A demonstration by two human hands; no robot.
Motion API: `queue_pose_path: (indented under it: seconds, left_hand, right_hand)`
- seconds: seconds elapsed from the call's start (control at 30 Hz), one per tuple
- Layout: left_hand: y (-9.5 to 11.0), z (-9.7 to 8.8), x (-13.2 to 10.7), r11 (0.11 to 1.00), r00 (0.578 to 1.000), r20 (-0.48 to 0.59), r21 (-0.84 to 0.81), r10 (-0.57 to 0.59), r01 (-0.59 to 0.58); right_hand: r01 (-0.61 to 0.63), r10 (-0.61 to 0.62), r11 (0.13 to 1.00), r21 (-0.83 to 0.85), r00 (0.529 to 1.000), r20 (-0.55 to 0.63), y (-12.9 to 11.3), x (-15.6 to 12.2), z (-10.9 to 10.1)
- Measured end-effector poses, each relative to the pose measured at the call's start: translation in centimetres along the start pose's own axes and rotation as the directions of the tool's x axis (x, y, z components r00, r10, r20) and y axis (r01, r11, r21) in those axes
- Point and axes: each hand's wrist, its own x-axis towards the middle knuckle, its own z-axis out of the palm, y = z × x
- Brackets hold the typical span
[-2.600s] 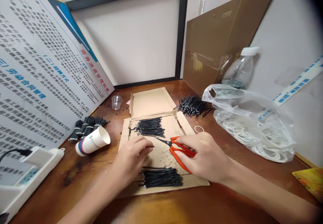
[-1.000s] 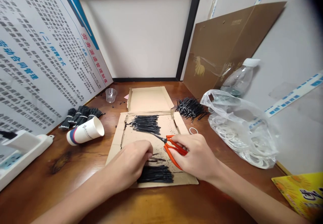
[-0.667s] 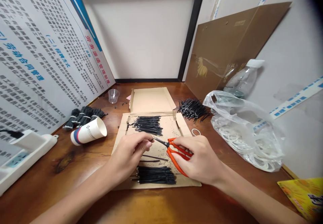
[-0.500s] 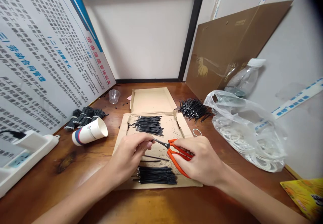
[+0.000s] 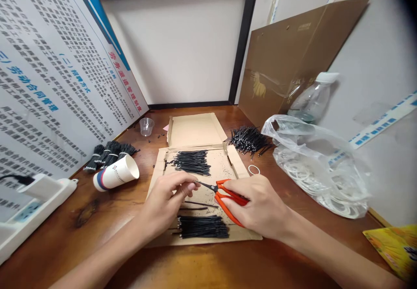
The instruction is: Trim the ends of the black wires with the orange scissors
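My left hand (image 5: 172,195) is closed in a pinch over the cardboard; a tiny dark end shows at its fingertips, the rest hidden by the fingers. My right hand (image 5: 260,202) grips the orange handles of a pair of scissors (image 5: 224,189). Their narrow dark blades point left and reach the left fingertips, looking nearly closed. Below the hands lies a row of short black wires (image 5: 203,227) with shiny ends. Beyond them is another row of black wires (image 5: 191,162). A few single strands (image 5: 198,203) lie between the rows on the opened cardboard box (image 5: 218,152).
A loose heap of black wires (image 5: 248,140) and a white ring (image 5: 254,169) lie right of the box. Tied bundles (image 5: 110,153), a tipped paper cup (image 5: 117,174), a clear cup (image 5: 147,126) and a power strip (image 5: 35,211) are left. A plastic bag of rings (image 5: 319,172) sits right.
The view has shifted slightly. My hands stay almost in place, and the scissor handles look a little closer together.
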Motion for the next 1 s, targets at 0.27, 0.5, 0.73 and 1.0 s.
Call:
queue_pose_path:
  seconds: [0.27, 0.5, 0.73, 1.0]
  left_hand:
    - [-0.4, -0.1, 0.1, 0.993, 0.999, -0.009, 0.112, 0.045, -0.044]
    - [-3.1, 0.9, 0.1, 0.932, 0.988, 0.105, 0.334, 0.111, -0.141]
    - [-2.4, 0.8, 0.0, 0.917, 0.977, 0.158, 0.35, 0.142, -0.19]
    - [-2.8, 1.1, -0.8, 0.859, 0.951, 0.297, 0.461, 0.087, -0.222]
  right_hand:
    - [-0.044, 0.043, 0.999, -0.011, 0.999, -0.023, 0.0, -0.1, -0.1]
    - [-0.077, 0.076, 0.995, -0.055, 0.997, -0.024, 0.3, 0.0, 0.0]
    - [-0.072, 0.071, 0.995, -0.069, 0.997, -0.019, 0.5, -0.1, 0.1]
    - [-0.078, 0.077, 0.994, -0.081, 0.997, -0.01, 0.7, -0.2, 0.2]
